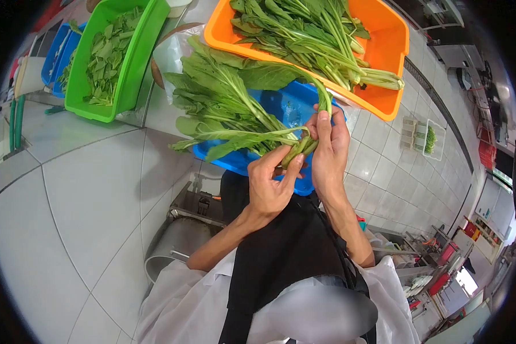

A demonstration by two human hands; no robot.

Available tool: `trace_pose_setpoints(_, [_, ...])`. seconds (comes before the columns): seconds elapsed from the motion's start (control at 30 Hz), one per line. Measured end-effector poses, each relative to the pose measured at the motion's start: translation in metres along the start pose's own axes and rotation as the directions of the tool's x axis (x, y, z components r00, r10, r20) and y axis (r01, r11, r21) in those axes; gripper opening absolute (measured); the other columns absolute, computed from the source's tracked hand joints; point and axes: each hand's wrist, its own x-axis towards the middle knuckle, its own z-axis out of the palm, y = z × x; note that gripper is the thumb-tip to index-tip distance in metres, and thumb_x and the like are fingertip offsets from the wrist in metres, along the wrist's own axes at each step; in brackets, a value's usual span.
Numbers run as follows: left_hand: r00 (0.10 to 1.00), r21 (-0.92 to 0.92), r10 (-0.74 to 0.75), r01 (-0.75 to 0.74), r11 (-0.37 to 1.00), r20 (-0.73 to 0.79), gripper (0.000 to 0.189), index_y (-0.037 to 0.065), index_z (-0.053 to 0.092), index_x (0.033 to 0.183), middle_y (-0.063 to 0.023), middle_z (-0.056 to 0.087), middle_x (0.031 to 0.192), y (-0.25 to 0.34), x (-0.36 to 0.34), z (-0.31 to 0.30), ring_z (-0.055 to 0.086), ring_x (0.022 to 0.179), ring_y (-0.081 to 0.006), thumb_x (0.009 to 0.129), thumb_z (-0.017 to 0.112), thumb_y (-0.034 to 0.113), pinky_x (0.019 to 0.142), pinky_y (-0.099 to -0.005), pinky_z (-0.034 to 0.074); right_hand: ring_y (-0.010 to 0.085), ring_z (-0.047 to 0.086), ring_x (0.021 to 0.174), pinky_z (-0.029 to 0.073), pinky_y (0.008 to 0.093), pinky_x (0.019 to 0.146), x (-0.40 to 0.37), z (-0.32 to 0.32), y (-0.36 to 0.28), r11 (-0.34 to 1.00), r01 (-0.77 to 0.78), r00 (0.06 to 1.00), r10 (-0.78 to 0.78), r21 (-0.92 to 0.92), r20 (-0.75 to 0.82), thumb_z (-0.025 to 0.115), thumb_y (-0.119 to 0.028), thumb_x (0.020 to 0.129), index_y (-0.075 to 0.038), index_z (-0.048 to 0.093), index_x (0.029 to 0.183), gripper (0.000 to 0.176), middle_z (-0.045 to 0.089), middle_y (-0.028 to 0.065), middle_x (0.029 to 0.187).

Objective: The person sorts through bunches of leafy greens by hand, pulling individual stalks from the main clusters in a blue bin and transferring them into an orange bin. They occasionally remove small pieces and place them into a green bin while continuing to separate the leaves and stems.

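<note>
Both hands meet over a blue basin (221, 150) in front of the black apron. My left hand (271, 184) is closed, thumb and fingers pinching the lower end of a leafy green stalk (293, 153). My right hand (330, 150) is closed too, its thumb pressed along the thick stem of a leafy green (325, 102) whose long leaf bends away to the left. Some fingertips are hidden behind the stems. More leafy greens (223, 97) lie across the basin and hang over its far left side.
An orange basin (394, 49) with long leafy greens stands beyond the blue one. At the back left is a green basin (126, 86) of loose leaves, with another blue tub (56, 60) behind it. A white basket (436, 140) sits on the tiled floor, right.
</note>
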Motion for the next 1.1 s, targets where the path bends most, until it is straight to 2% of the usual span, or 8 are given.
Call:
trace_pose_setpoints(0.37, [0.997,-0.073,0.079,-0.078,0.994,0.006,0.025,-0.003,0.042,0.114,-0.0138,0.05,0.112,-0.011,-0.011,-0.003,0.051,0.099,-0.0155,0.104,0.038,0.02,0.092,-0.0289,0.041,0.006,0.037,0.056,0.034,0.0233,0.05,-0.003,0.018,0.006,0.999,0.044,0.995,-0.041,0.025,-0.09,0.042,-0.017,0.103,-0.001,0.047,0.102,0.017,0.042,-0.0009,0.066])
trace_pose_setpoints(0.53, [0.859,-0.225,0.396,-0.477,0.85,-0.326,0.022,0.003,0.039,0.108,-0.0142,0.051,0.1,-0.019,0.002,-0.018,0.054,0.098,-0.0272,0.104,0.037,0.025,0.092,-0.0432,0.043,0.0039,0.031,0.049,0.025,0.0219,0.042,0.009,-0.008,0.021,0.992,-0.012,0.975,0.04,0.128,-0.218,0.039,-0.021,0.104,-0.003,0.048,0.102,0.02,0.034,-0.0045,0.06])
trace_pose_setpoints(0.6, [0.872,-0.249,0.34,-0.437,0.864,-0.352,0.021,0.003,0.041,0.108,-0.0131,0.052,0.096,-0.014,0.002,-0.031,0.055,0.097,-0.0268,0.104,0.037,0.023,0.092,-0.0427,0.043,0.0102,0.045,0.054,0.037,0.0263,0.048,0.011,-0.033,0.025,0.968,-0.019,0.996,-0.004,-0.249,-0.093,0.043,-0.019,0.102,0.0,0.052,0.104,0.021,0.045,0.0008,0.063])
trace_pose_setpoints(0.67, [0.992,-0.306,0.111,-0.123,0.944,-0.058,0.017,0.002,0.044,0.106,-0.0117,0.054,0.093,-0.013,0.001,-0.039,0.057,0.093,-0.0251,0.104,0.038,0.018,0.089,-0.0418,0.045,0.015,0.052,0.059,0.044,0.0289,0.053,0.007,-0.045,0.024,0.871,-0.004,1.0,-0.008,-0.492,-0.021,0.046,-0.018,0.101,0.001,0.053,0.108,0.022,0.052,0.0045,0.065])
trace_pose_setpoints(0.73, [0.998,-0.247,0.05,-0.04,0.968,0.035,0.015,0.002,0.045,0.106,-0.0112,0.055,0.092,-0.02,-0.005,-0.035,0.057,0.091,-0.0229,0.103,0.039,0.015,0.087,-0.0407,0.046,0.0262,0.062,0.077,0.049,0.0356,0.072,0.005,-0.047,0.019,0.169,0.454,0.741,-0.617,-0.875,0.265,0.051,-0.015,0.098,0.002,0.057,0.113,0.024,0.062,0.0138,0.078])
trace_pose_setpoints(0.77, [0.99,-0.182,-0.021,0.046,0.982,0.138,0.013,0.001,0.046,0.105,-0.0107,0.057,0.092,-0.023,-0.006,-0.033,0.058,0.09,-0.0207,0.103,0.04,0.012,0.086,-0.0395,0.047,0.0262,0.062,0.077,0.049,0.0356,0.072,0.001,-0.046,0.013,0.171,0.459,0.74,-0.616,-0.872,0.269,0.051,-0.015,0.098,0.002,0.057,0.113,0.024,0.062,0.0138,0.078])
trace_pose_setpoints(0.87, [0.938,0.055,-0.192,0.184,0.981,0.289,0.017,-0.005,0.047,0.107,-0.0184,0.06,0.098,-0.016,-0.001,-0.03,0.06,0.094,-0.0263,0.099,0.047,0.009,0.087,-0.0361,0.046,0.033,0.063,0.084,0.048,0.0406,0.078,-0.006,-0.031,-0.009,0.8,0.237,0.963,-0.12,-0.551,0.241,0.057,-0.016,0.094,0.005,0.063,0.104,0.024,0.064,0.0199,0.082])
trace_pose_setpoints(1.1, [0.884,0.53,-0.128,-0.149,0.835,0.45,0.037,-0.008,0.048,0.116,-0.0274,0.058,0.109,-0.023,-0.002,-0.03,0.053,0.108,-0.0447,0.09,0.063,0.014,0.091,-0.0472,0.042,0.0286,0.063,0.066,0.048,0.0379,0.064,0.025,0.001,0.006,0.676,0.331,0.751,0.235,-0.659,0.618,0.058,-0.012,0.091,0.006,0.062,0.095,0.019,0.064,0.0189,0.072])
